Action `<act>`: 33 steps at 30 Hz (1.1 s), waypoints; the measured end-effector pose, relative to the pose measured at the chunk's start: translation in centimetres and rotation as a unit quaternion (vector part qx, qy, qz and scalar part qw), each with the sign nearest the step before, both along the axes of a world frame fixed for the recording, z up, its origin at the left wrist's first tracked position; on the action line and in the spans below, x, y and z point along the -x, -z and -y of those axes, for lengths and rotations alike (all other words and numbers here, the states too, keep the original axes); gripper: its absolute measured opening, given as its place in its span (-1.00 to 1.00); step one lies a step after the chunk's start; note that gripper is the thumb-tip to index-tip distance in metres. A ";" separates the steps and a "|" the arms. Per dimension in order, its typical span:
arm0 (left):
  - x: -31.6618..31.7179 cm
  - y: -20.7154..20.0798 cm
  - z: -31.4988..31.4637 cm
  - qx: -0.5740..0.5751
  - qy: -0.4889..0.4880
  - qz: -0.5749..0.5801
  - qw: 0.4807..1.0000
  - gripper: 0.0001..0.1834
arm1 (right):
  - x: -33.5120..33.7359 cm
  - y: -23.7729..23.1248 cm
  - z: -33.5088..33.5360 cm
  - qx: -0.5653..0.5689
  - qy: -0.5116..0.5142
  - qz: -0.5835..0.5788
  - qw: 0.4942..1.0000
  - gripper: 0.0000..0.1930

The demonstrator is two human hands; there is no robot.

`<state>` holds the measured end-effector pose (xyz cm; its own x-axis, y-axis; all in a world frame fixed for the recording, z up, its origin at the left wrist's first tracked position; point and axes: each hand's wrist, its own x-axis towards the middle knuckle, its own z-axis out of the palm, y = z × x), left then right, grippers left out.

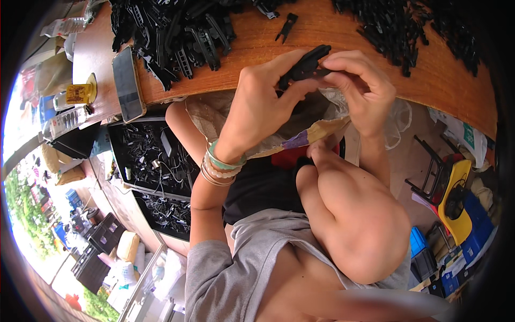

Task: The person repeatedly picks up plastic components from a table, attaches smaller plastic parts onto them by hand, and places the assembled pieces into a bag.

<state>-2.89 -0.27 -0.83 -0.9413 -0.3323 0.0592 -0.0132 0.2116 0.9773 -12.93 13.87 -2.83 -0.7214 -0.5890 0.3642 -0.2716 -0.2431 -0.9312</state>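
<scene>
Over the table's front edge, my left hand (pixel 260 107) is closed around a long black plastic part (pixel 307 65), which is tilted up to the right. My right hand (pixel 367 91) is closed at that part's right end, thumb and forefinger pinched together. Whatever sits between those right fingertips is dark and too small to name. Below both hands hangs an open woven sack (pixel 206 115) across my lap. A single small forked black piece (pixel 287 28) lies on the wooden table (pixel 257 51) beyond my hands.
Heaps of black plastic parts (pixel 182 35) and slimmer black pieces (pixel 394 40) cover the far table. A phone (pixel 127 86) lies at the left edge near a yellow container (pixel 79 94). Black trays (pixel 153 155) of parts stand lower left, a yellow chair (pixel 456 198) right.
</scene>
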 end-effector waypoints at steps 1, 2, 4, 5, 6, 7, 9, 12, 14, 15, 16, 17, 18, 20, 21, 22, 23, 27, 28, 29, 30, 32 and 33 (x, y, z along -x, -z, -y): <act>-0.1 -0.1 -0.2 0.000 0.000 0.000 1.000 -0.70 | 0.1 0.0 -0.1 -0.002 -0.003 -0.011 1.000 -0.81; -0.1 -0.2 -0.3 0.066 -0.011 -0.022 0.997 -0.68 | 0.1 0.1 -0.1 -0.003 -0.007 -0.022 1.000 -0.80; -0.3 -0.2 -0.4 0.132 -0.023 -0.044 0.990 -0.66 | 0.5 0.5 -0.2 -0.005 -0.006 -0.067 0.998 -0.79; -0.4 -0.1 -0.3 0.177 -0.017 -0.053 0.983 -0.67 | 0.7 0.7 -0.3 -0.007 -0.005 -0.112 0.994 -0.77; -0.5 0.0 -0.3 0.221 -0.011 -0.063 0.973 -0.67 | 0.9 0.8 -0.5 -0.007 -0.005 -0.112 0.994 -0.77; -0.4 -0.1 -0.3 0.221 -0.011 -0.063 0.973 -0.67 | 1.1 0.7 -0.6 -0.026 0.010 -0.177 0.984 -0.75; -0.3 -0.1 -0.2 0.224 0.015 -0.080 0.971 -0.67 | 1.1 0.2 -0.7 -0.045 0.025 -0.241 0.969 -0.74; -0.6 0.0 0.0 0.203 0.029 -0.074 0.976 -0.66 | 0.7 -0.5 -0.6 -0.106 0.063 -0.255 0.959 -0.70; -1.0 -0.2 -0.2 0.206 0.031 -0.051 0.977 -0.66 | 0.6 0.0 -0.6 -0.074 -0.028 -0.148 0.986 -0.67; -1.1 -0.2 -0.2 0.209 0.033 -0.029 0.977 -0.66 | 0.5 0.2 -0.7 -0.075 -0.027 -0.148 0.986 -0.67; -1.1 -0.2 -0.3 0.209 0.032 -0.029 0.977 -0.66 | 0.3 0.1 -0.8 -0.076 -0.029 -0.133 0.988 -0.66; -1.1 0.0 -0.4 0.213 0.032 -0.052 0.975 -0.67 | 0.2 0.1 -0.9 -0.077 -0.030 -0.119 0.989 -0.65; -1.1 0.1 -0.4 0.216 0.031 -0.075 0.973 -0.68 | 0.1 0.2 -0.9 -0.077 -0.031 -0.119 0.989 -0.65; -1.0 0.3 -0.3 0.224 0.034 -0.076 0.971 -0.68 | 0.0 0.3 -0.9 -0.069 0.002 -0.149 0.986 -0.65; -1.0 0.3 -0.2 0.231 0.036 -0.077 0.969 -0.68 | 0.0 0.3 -0.9 -0.069 0.001 -0.149 0.986 -0.65; -0.9 0.4 -0.2 0.231 0.036 -0.078 0.969 -0.68 | -0.1 0.2 -1.0 -0.074 0.003 -0.150 0.986 -0.65; -0.8 0.4 -0.1 0.217 0.039 -0.087 0.971 -0.67 | -0.1 0.2 -1.1 -0.079 0.005 -0.150 0.985 -0.65; -0.9 0.6 0.2 0.202 0.047 -0.085 0.975 -0.64 | 0.0 0.4 -0.9 -0.084 0.015 -0.174 0.981 -0.66; -1.0 0.6 0.3 0.202 0.046 -0.085 0.975 -0.64 | 0.0 0.3 -0.8 -0.078 0.009 -0.150 0.986 -0.67; -1.2 0.5 0.4 0.160 0.057 -0.045 0.984 -0.63 | -0.1 0.2 -0.8 -0.071 0.002 -0.127 0.989 -0.67; -1.4 0.5 0.4 0.117 0.068 -0.005 0.991 -0.61 | -0.1 0.2 -0.8 -0.071 0.002 -0.127 0.989 -0.67; -1.4 0.9 0.6 0.119 0.065 -0.022 0.990 -0.62 | -0.2 0.1 -0.8 -0.084 -0.025 -0.074 0.993 -0.70; -1.4 1.2 0.7 0.121 0.063 -0.038 0.990 -0.64 | -0.1 0.1 -0.9 -0.084 -0.025 -0.074 0.993 -0.70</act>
